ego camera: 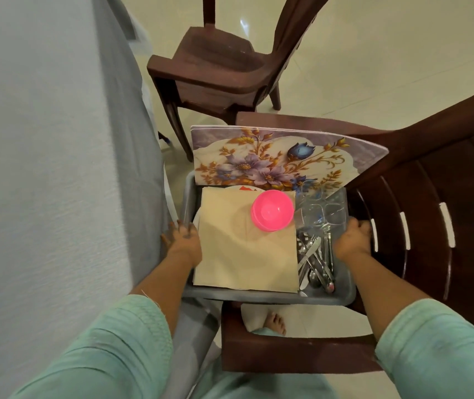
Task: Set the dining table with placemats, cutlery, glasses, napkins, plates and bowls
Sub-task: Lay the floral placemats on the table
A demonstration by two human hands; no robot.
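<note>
Seen from the head camera, both arms in green sleeves reach down to a grey tub [259, 298] on a brown chair [431, 197]. The left hand [182, 243] and right hand [352, 239] each curl closed over a side rim. Inside the tub lie napkins [238, 254], a pink bowl [271, 210], glasses [320, 208], cutlery [315, 260] and upright floral placemats [273, 159], beside the worktop [43, 139].
</note>
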